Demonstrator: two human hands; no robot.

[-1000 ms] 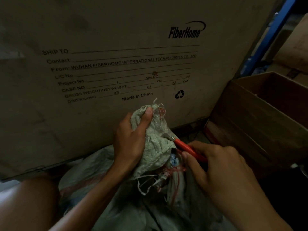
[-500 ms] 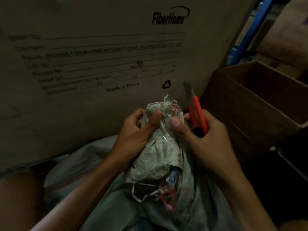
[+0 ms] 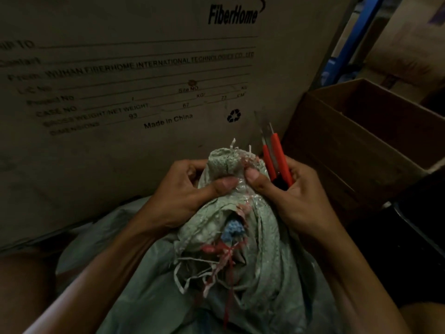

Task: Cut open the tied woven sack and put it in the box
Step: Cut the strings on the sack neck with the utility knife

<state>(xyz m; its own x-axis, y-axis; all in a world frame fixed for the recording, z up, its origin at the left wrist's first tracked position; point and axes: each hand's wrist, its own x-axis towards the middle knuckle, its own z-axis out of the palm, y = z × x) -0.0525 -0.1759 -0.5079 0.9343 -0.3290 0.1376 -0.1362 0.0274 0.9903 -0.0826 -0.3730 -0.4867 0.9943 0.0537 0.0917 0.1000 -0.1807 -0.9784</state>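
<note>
A pale green woven sack lies in front of me, its bunched neck standing upright. My left hand grips the neck from the left, thumb pressed on the taped part. My right hand pinches the neck from the right with its thumb while holding a red utility knife, blade pointing up and away from the sack. Frayed white and red strands and a bit of blue cloth show below the neck. An open brown cardboard box stands to the right.
A large printed FiberHome carton forms a wall straight ahead, close behind the sack. A blue metal upright and more cartons are at the back right. Something dark sits low on the right beside the box.
My right hand lifted the knife off the neck, turned the blade upward, and now pinches the bunched top together with my left hand.
</note>
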